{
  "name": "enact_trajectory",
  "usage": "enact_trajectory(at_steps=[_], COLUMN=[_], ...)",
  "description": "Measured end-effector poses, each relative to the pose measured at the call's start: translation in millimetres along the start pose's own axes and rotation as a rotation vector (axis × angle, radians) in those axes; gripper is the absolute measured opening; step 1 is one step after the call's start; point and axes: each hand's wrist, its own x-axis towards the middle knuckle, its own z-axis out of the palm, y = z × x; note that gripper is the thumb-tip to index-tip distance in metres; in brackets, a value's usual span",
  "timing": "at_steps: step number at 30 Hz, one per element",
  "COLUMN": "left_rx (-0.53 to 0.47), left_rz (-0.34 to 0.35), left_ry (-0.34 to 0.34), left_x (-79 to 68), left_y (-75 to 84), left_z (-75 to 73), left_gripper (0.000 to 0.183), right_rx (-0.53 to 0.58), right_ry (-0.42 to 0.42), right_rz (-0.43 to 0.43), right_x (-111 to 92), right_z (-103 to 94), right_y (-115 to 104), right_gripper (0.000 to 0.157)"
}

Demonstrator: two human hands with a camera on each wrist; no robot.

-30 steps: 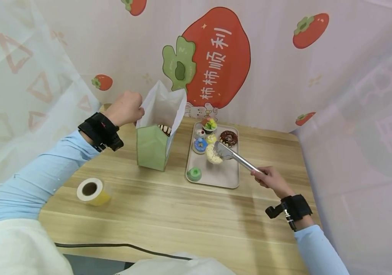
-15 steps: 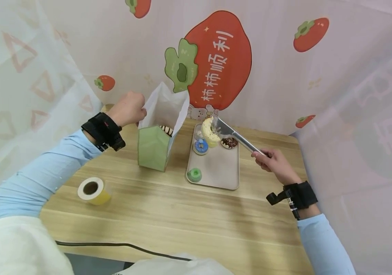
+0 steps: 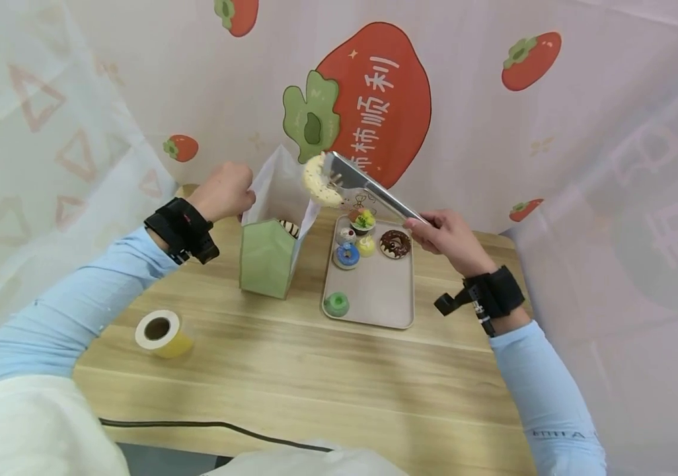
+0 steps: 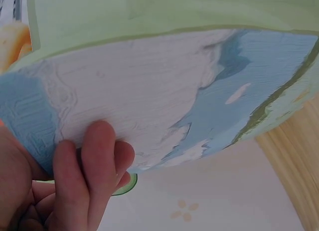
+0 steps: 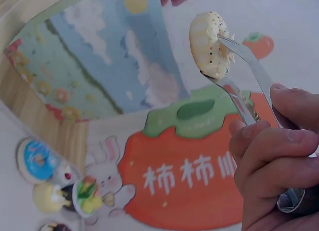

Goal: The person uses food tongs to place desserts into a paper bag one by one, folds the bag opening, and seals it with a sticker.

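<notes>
My left hand pinches the upper edge of a green paper bag that stands open at the top on the table. In the left wrist view, fingers press on the bag's printed side. A striped brown-and-white doughnut shows inside the bag's mouth. My right hand grips metal tongs. Between their tips they clasp a cream-coloured speckled doughnut, raised above the table beside the bag's right edge. The tongs' handle end is partly hidden by my right fingers.
A beige tray lies right of the bag. On it are a chocolate doughnut, a blue doughnut, a green ring-shaped sweet and several small treats. A tape roll stands front left; a black cable runs along the front edge.
The right hand has lifted the speckled doughnut off the tray with the tongs and carried it up and left to the bag. The left hand has kept its grip on the bag.
</notes>
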Motion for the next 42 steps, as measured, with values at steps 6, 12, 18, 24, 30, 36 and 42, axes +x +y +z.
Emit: enact_trajectory(at_steps=[6, 12, 18, 24, 30, 36, 42], left_rx=[-0.014, -0.012, -0.024, -0.015, 0.003, 0.002, 0.006], left_rz=[0.004, -0.002, 0.015, 0.016, 0.042, 0.052, 0.033], left_ry=[0.001, -0.011, -0.005, -0.003, 0.021, 0.030, 0.009], left_x=[-2.2, -2.7, -3.0, -1.9, -1.6, -1.1, -0.3], left_y=[-0.4, -1.2, -0.3, 2.8, 3.1, 1.2, 2.4], left_z=[2.3, 0.9, -2.5, -1.8, 3.1, 2.7, 4.8], left_gripper=[0.028, 0.028, 0.029, 0.028, 0.027, 0.025, 0.027], right_rx=[-0.134, -0.344, -0.628, -0.856, -1.069, -1.268, -1.390], right_ry=[-0.045, -0.061, -0.095, -0.181, -0.316, -0.434, -0.510], right_rz=[-0.011, -0.013, -0.154, -0.109, -0.193, -0.311, -0.249], right_x=[25.7, 48.4, 70.5, 96.8, 122.8, 151.1, 169.0], right_z=[17.3, 31.5, 47.9, 73.6, 94.9, 114.2, 132.2], right_y=[-28.9, -40.7, -62.2, -93.3, -102.4, -114.2, -115.0], right_gripper=[0.028, 0.028, 0.024, 0.024, 0.026, 0.021, 0.023])
